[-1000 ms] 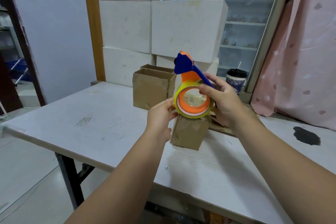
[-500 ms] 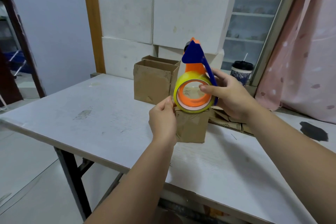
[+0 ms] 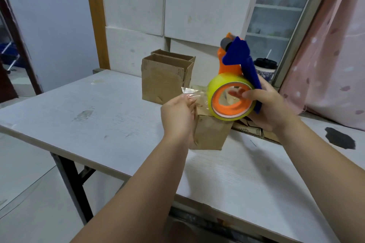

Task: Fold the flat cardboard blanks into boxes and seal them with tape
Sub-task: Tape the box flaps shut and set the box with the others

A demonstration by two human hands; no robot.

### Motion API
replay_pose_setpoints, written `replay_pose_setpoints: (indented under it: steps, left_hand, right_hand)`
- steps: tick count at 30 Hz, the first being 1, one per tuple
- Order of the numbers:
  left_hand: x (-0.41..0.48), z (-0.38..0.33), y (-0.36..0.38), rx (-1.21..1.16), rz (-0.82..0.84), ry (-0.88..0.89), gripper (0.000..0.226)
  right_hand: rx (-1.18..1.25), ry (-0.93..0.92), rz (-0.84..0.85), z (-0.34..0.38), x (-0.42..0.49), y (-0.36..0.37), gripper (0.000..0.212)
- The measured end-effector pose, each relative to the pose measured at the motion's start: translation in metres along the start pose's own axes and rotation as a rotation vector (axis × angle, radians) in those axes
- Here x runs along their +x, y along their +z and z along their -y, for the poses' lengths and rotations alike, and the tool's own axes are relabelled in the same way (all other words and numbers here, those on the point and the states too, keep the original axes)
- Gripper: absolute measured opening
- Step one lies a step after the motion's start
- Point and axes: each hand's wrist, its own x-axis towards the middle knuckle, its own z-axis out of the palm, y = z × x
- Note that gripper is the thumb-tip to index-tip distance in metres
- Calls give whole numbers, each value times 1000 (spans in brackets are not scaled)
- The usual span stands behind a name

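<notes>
A small brown cardboard box [image 3: 211, 134] stands on the white table [image 3: 98, 116], partly hidden behind my hands. Just above its top my right hand [image 3: 270, 108] grips an orange and blue tape dispenser [image 3: 235, 77] loaded with a yellow tape roll [image 3: 217, 92]. A strip of clear tape [image 3: 192, 92] runs left from the roll, and my left hand [image 3: 177, 114] pinches its free end over the box's left edge.
Two open-topped cardboard boxes [image 3: 164, 79] stand behind, against stacked white foam blocks [image 3: 177, 6]. Flat cardboard blanks [image 3: 254, 130] lie to the right of the box. A lidded cup [image 3: 264, 69] stands at the back right. A black patch [image 3: 339, 140] marks the table's right side.
My left hand has drawn a strip of clear tape out to the left from the roll. The dispenser has tilted to the right above the box.
</notes>
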Motion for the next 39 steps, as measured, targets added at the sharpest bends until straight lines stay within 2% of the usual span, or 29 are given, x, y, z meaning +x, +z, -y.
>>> replay_pose_setpoints:
  steps: [3, 5, 7, 12, 16, 20, 24, 27, 32, 35, 39]
  left_hand:
    - [-7, 5, 5, 39, -29, 36, 33]
    - [-11, 8, 6, 48, -60, 39, 19]
    - [-11, 13, 3, 7, -82, 17, 24]
    - [-14, 5, -2, -20, -161, -51, 22]
    - [-24, -8, 2, -179, -116, -244, 19]
    - [-25, -12, 9, -310, -159, -257, 21]
    - [-18, -10, 3, -354, -109, -277, 20]
    - [-10, -8, 0, -295, -135, -278, 18]
    - [-2, 5, -2, -92, -181, -180, 13]
    - [6, 10, -5, -39, -192, -153, 14]
    - [15, 11, -12, 85, -190, -130, 22]
  right_hand:
    - [30, -6, -15, -2, -6, -2, 46]
    - [3, 17, -37, -1, -8, 2, 55]
    - [-71, 27, -50, 2, -8, 10, 66]
    - [-232, -39, -106, 9, -10, 37, 59]
    - [-238, -71, -139, 9, -14, 52, 55]
    - [-209, -71, -193, 5, -17, 53, 62]
    - [-96, -15, -186, 5, -22, 39, 73]
    - [-117, -2, -178, 6, -22, 34, 82]
    - [-270, -28, -163, 11, -13, 38, 58]
    - [-351, -21, -151, 15, -8, 44, 63]
    - [-436, -50, -120, 15, -5, 49, 59]
